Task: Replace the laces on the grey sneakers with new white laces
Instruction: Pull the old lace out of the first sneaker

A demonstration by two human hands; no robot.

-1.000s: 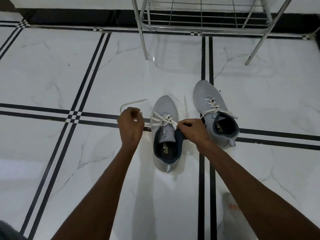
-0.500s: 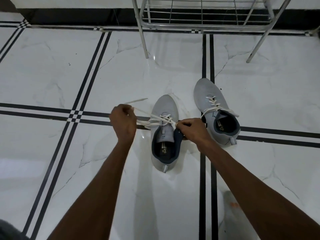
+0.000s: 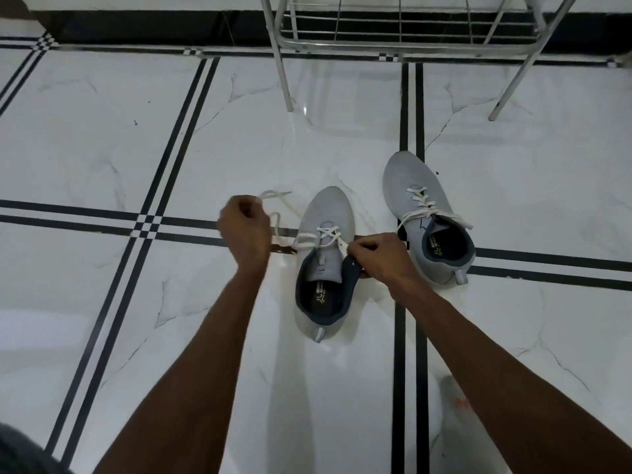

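Head view: hands (image 3: 244,230) hide lace (image 3: 309,238) ends.

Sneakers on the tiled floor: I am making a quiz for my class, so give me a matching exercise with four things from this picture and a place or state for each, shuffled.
Things:
1. left hand
2. right hand
3. far sneaker
4. metal rack

Places or states:
A. stands at the top of the view, legs on the floor
B. pinches the collar of the near sneaker
C. lies untouched to the right, laced in white
D. holds a loose white lace out to the side

Pairs: 1-D, 2-B, 3-C, 4-A
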